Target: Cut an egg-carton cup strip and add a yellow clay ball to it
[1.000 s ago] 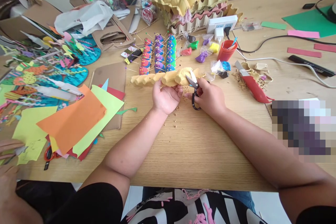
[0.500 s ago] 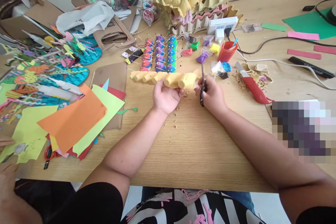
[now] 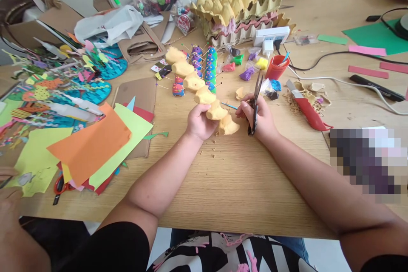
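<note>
My left hand grips a strip of yellow egg carton near its lower end; the strip slants from upper left down to the right. In my right hand are black scissors, blades pointing up and slightly apart from the strip. A loose scrap of carton lies on the table beyond my right fingers, beside a thin blue stick. Behind the strip stand painted carton strips, a purple one and a blue-green one, with pins stuck in; a red-blue one is partly hidden.
Stacked egg trays stand at the back. A red cup, bagged clay and a red-handled knife lie to the right. Coloured paper and decorated blue pieces cover the left. Another person's hand is at the left edge.
My left hand has turned the carton strip from level to a steep slant, its right end now lower. The scissors have moved away from it, and a scrap now shows on the table.
</note>
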### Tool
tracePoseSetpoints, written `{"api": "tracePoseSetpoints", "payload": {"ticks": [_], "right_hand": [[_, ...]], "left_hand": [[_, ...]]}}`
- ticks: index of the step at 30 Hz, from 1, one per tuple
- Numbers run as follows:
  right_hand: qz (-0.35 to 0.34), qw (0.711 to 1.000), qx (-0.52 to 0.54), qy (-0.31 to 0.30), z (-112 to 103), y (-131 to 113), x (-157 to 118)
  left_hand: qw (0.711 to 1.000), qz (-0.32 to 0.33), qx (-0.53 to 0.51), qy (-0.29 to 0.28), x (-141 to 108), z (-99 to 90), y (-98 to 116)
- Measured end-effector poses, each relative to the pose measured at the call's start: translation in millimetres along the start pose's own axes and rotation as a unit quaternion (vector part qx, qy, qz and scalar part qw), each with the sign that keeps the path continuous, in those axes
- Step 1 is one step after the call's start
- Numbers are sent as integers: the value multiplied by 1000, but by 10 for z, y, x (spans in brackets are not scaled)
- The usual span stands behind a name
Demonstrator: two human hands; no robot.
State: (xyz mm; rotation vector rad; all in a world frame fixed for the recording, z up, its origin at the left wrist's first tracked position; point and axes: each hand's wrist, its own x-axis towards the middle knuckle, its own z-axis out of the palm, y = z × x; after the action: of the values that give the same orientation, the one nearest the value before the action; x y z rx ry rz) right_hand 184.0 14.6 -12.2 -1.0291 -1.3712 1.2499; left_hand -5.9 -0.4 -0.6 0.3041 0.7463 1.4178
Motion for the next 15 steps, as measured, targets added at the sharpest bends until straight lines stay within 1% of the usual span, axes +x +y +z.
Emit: {"api": "tracePoseSetpoints", "payload": {"ticks": [4, 10, 12, 15], "right_hand": [[-1, 1000, 23, 1, 0, 34, 15], [-9, 999, 45, -4, 4, 24, -7], [-9, 999, 53, 5, 7, 33, 3], [-6, 996, 81, 43, 12, 55, 49]], "left_hand": [[998, -24, 38, -43, -36, 21, -38], [989, -72, 100, -77, -55, -30, -63], [982, -97, 129, -100, -68, -45, -45], [968, -134, 157, -146, -91, -54, -11]]}}
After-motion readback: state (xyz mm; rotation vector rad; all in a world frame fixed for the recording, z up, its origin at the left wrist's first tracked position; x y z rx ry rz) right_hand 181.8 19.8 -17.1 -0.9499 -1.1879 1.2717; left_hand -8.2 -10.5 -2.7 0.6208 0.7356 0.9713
